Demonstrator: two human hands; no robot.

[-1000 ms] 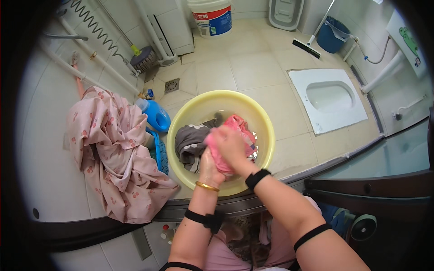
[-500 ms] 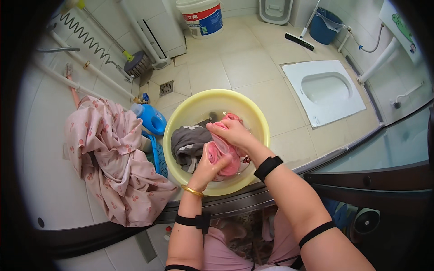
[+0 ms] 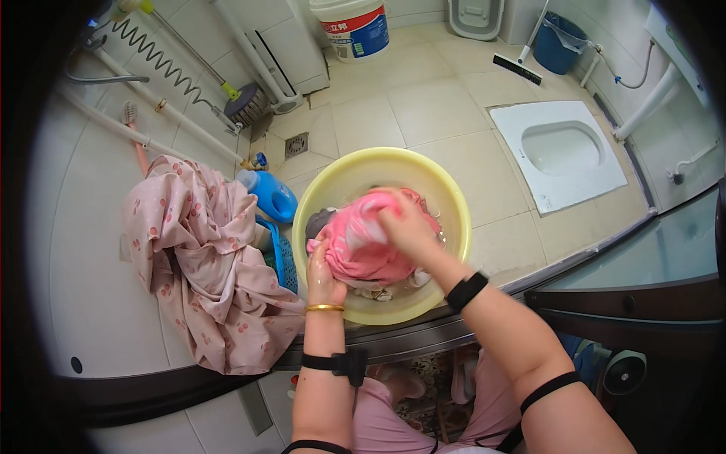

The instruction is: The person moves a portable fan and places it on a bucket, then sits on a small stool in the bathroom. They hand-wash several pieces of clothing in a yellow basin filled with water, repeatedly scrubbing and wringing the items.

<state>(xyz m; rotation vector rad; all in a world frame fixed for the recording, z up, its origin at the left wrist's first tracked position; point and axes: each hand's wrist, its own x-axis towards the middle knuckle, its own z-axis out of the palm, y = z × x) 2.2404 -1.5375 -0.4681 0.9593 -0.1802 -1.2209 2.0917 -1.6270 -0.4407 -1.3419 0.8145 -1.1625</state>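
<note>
A pink garment (image 3: 363, 253) with pale stripes is spread across the yellow basin (image 3: 460, 219), over other wet laundry. My left hand (image 3: 325, 276) grips its left edge, fingers partly hidden by the cloth. My right hand (image 3: 408, 227), smeared by motion, is closed on a bunched upper part of the same garment. A bit of grey cloth (image 3: 319, 223) shows at the basin's left side. White cloth (image 3: 376, 291) peeks out below the pink one, near the basin's close side.
Left of the basin are a blue bottle (image 3: 274, 198), a blue plastic basket (image 3: 284, 261) and a draped pink patterned cloth (image 3: 204, 257). A squat toilet (image 3: 522, 155) lies to the right. Farther back are a floor drain (image 3: 297, 144), a paint bucket (image 3: 352, 38) and a broom (image 3: 517, 68).
The pink garment has gone from a bunch between both hands to spread wide, covering most of the grey cloth. My left hand has shifted to the basin's left side.
</note>
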